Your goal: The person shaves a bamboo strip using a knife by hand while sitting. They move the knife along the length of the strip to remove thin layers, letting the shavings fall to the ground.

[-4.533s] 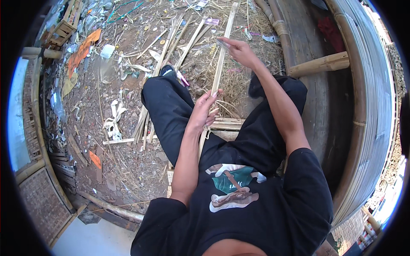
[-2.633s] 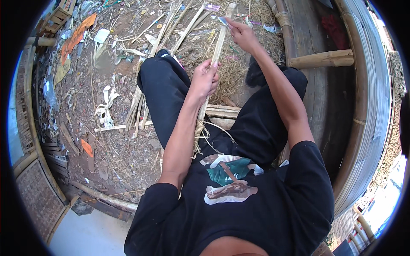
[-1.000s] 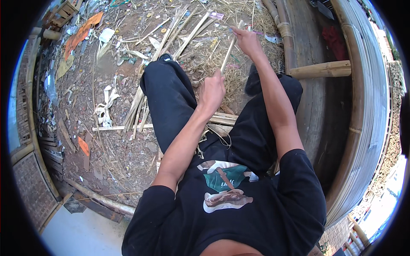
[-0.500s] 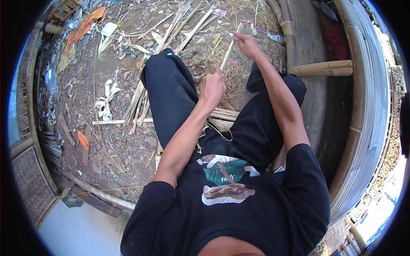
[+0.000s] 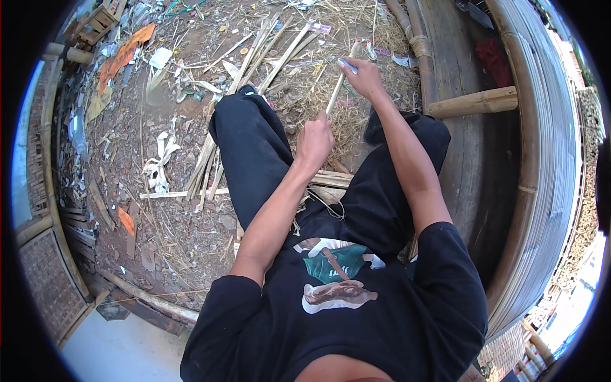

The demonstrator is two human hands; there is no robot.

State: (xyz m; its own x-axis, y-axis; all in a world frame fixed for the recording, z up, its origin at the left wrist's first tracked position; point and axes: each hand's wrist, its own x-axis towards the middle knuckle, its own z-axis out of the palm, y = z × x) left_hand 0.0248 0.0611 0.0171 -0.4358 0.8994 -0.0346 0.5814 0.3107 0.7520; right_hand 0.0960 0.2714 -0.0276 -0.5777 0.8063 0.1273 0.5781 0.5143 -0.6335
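Observation:
My left hand [image 5: 314, 141] is closed round the near end of a pale bamboo strip [image 5: 334, 97], between my knees. The strip slants away from me to the upper right. Farther along it, my right hand [image 5: 364, 77] is closed, its fingers against the strip. A small bluish-white thing [image 5: 345, 65] shows at these fingers; its kind is too small to make out. The strip's far end [image 5: 355, 47] sticks out past my right hand. Beneath my hands are dry straw-like shavings [image 5: 347, 130] on the ground.
Loose bamboo strips [image 5: 289, 57] lie ahead, and a bundle [image 5: 205, 156] lies beside my left leg. White scraps [image 5: 160, 159] and an orange sheet [image 5: 127, 54] litter the dirt at left. A bamboo-framed wooden bench [image 5: 474, 165] runs along my right, with a bamboo crossbar [image 5: 474, 103].
My right hand has slid a little along the strip toward my left hand. My left hand keeps its hold. The whole view has shifted slightly.

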